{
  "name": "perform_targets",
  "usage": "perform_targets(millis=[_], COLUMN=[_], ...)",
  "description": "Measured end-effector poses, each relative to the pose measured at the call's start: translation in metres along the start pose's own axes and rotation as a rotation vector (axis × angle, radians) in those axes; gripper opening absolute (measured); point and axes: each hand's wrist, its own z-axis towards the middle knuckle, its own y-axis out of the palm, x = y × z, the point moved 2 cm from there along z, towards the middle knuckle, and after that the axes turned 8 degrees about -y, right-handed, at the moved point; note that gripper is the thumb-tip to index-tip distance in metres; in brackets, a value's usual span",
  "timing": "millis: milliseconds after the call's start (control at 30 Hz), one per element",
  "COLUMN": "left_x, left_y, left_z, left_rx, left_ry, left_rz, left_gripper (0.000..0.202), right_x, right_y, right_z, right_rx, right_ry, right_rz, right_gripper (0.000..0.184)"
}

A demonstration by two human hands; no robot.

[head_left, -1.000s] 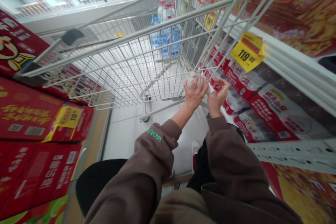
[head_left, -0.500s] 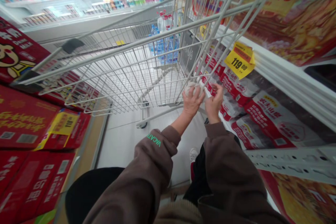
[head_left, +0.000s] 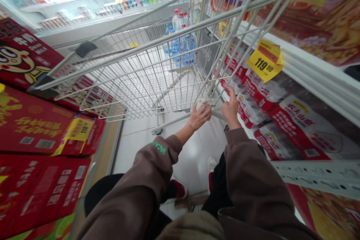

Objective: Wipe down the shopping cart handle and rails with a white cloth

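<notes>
My left hand (head_left: 200,114) is closed over a crumpled whitish cloth (head_left: 201,102), pressing it to the lower corner of a wire shopping cart (head_left: 132,68). The cart's basket spreads out before me, and its grey bars run up to the top right. To the right of the cloth is my right hand (head_left: 231,109), apart from it. Its index finger is stretched out close to the cart's bars and nothing shows in it. The cart's lower frame and a wheel (head_left: 158,131) show beneath the basket.
Red milk cartons (head_left: 33,112) are stacked on the left. Shrink-wrapped packs (head_left: 292,127) fill the right shelf under a yellow price tag (head_left: 264,61). Blue-tinted water bottles (head_left: 182,48) stand beyond the cart, before a lit cooler (head_left: 92,11).
My left hand has slid slightly down and left with the cloth. My right hand has drawn away from the cloth to the right, its index finger extended. The view has shifted a little.
</notes>
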Motion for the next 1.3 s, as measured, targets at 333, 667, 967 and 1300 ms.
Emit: perform_targets(millis=[333, 667, 967, 1300], left_x=[0.012, -0.010, -0.040, -0.075], left_y=[0.003, 0.004, -0.003, -0.006], left_z=[0.000, -0.026, -0.049, -0.070], left_rx=[0.043, -0.147, -0.190, -0.164], left_ry=[0.193, 0.178, 0.159, 0.169], left_rz=[0.132, 0.126, 0.068, 0.024], left_gripper=[0.046, 0.053, 0.055, 0.054], right_x=[0.013, -0.017, -0.001, -0.021], right_y=[0.016, 0.047, 0.044, 0.058], right_z=[-0.005, -0.057, -0.065, -0.069], right_rx=[-0.050, 0.108, 0.227, 0.101], right_ry=[0.103, 0.138, 0.185, 0.016], right_rz=[0.009, -0.193, -0.230, -0.260], right_gripper=[0.072, 0.057, 0.058, 0.062])
